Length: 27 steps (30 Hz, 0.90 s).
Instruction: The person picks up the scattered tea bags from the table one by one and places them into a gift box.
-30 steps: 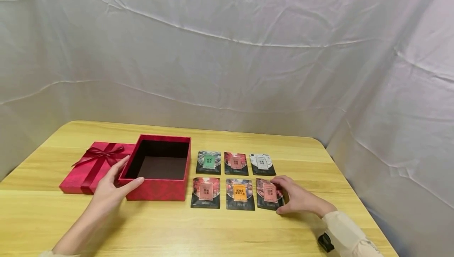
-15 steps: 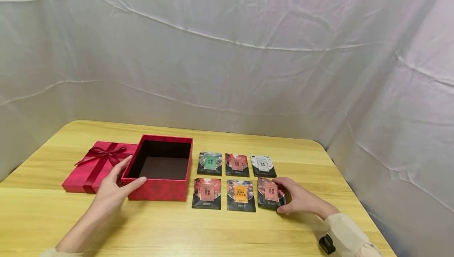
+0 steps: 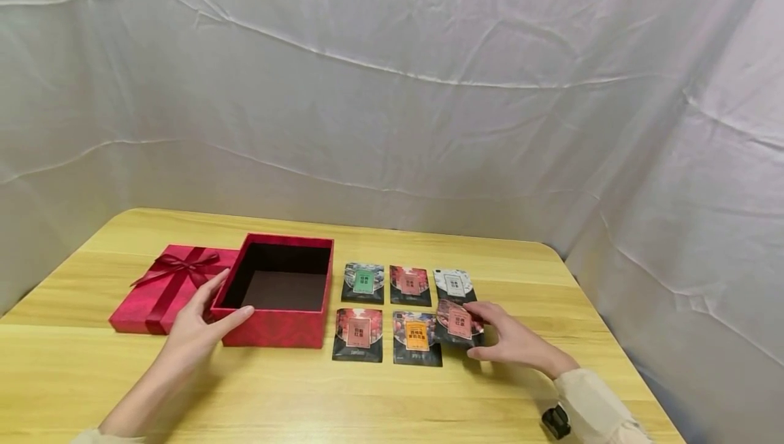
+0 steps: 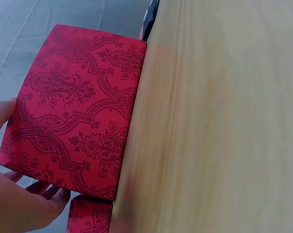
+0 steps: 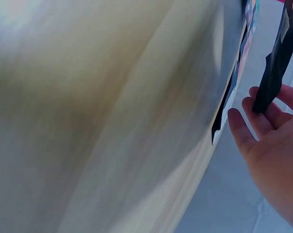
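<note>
In the head view, my right hand pinches a dark tea sachet with a pink label between thumb and fingers. Tilted off the table, the sachet partly covers the corners of two sachets beside it. The right wrist view catches it edge-on as a dark packet. My left hand holds the near left corner of a red gift box, thumb by the front rim and fingers along the left side. The box stands uncovered, and its dark inside shows nothing in it. Its patterned wall fills much of the left wrist view.
Other sachets lie flat in two rows: green-labelled, pink-labelled, white-labelled, another pink-labelled, and orange-labelled. Left of the box lies its red lid with a bow. A pale cloth hangs behind the wooden table.
My right hand has lifted the pink-labelled sachet off the table and shifted it slightly left and away from me. My left hand stays at the box.
</note>
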Tool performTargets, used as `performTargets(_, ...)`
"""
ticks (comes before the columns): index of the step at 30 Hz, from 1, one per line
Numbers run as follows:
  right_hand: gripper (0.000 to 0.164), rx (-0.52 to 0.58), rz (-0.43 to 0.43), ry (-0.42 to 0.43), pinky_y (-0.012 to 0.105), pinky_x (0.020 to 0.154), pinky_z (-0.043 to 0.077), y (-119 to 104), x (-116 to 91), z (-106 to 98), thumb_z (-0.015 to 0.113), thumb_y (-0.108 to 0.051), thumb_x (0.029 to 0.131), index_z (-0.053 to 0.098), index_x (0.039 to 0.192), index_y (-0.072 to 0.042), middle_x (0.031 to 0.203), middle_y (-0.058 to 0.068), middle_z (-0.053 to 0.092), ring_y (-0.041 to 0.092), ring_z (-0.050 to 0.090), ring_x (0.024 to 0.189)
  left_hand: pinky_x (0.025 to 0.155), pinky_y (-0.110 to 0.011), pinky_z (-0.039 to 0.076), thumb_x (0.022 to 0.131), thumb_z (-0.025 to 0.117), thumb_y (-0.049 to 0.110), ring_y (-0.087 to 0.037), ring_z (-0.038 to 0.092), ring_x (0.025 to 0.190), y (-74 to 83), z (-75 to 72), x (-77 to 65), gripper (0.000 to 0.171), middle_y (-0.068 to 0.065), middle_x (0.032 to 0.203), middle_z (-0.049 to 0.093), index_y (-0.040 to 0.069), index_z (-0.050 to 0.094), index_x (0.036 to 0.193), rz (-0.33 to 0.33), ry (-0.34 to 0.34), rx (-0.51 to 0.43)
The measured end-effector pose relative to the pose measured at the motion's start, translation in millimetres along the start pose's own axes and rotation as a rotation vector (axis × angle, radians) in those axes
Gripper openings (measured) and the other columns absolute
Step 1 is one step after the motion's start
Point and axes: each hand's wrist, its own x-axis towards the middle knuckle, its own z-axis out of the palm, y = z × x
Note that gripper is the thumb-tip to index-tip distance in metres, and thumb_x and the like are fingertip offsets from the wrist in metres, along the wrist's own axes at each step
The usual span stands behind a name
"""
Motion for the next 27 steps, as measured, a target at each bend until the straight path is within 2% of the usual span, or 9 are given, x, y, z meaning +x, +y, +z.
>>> performTargets(5, 0.088, -0.001, 0.006, -0.001, 0.07, 0.096, 0.032, -7.0, 4.4, 4.5, 0.078, -0.04, 0.074, 0.042, 0.143, 0.0, 0.142, 0.028, 0.039, 0.048, 0.038, 0.127, 0.101, -0.071, 0.021, 0.089, 0.069, 0.042, -0.048, 0.014, 0.138, 0.5, 0.0, -0.1, 0.094, -0.024, 0.157, 0.013, 0.015, 0.009, 0.157, -0.006, -0.002, 0.001)
performTargets(13, 0.085, -0.017, -0.03, -0.012, 0.068, 0.098, 0.032, -17.9, 12.2, 9.5, 0.077, -0.041, 0.075, 0.043, 0.143, -0.003, 0.145, 0.025, 0.037, 0.046, 0.035, 0.13, 0.101, -0.071, 0.021, 0.09, 0.068, 0.04, -0.047, 0.016, 0.137, 1.3, 0.0, -0.4, 0.092, -0.025, 0.156, 0.015, 0.016, 0.01, 0.157, 0.002, -0.002, -0.013)
performTargets(20, 0.087, -0.032, -0.066, -0.021, 0.068, 0.098, 0.031, -27.7, 19.0, 12.0, 0.077, -0.041, 0.076, 0.041, 0.144, -0.001, 0.147, 0.026, 0.034, 0.046, 0.033, 0.132, 0.101, -0.071, 0.022, 0.089, 0.068, 0.041, -0.047, 0.018, 0.136, 1.7, 0.4, -0.8, 0.092, -0.025, 0.155, 0.018, 0.016, 0.01, 0.157, 0.013, 0.001, -0.019)
performTargets(27, 0.087, -0.025, -0.106, -0.042, 0.065, 0.101, 0.032, -33.2, 25.6, 14.2, 0.076, -0.039, 0.078, 0.039, 0.145, 0.001, 0.146, 0.024, 0.035, 0.043, 0.035, 0.131, 0.101, -0.071, 0.021, 0.089, 0.068, 0.042, -0.047, 0.015, 0.137, 1.0, 0.3, -0.8, 0.093, -0.025, 0.155, 0.015, 0.016, 0.009, 0.157, -0.004, -0.006, -0.006)
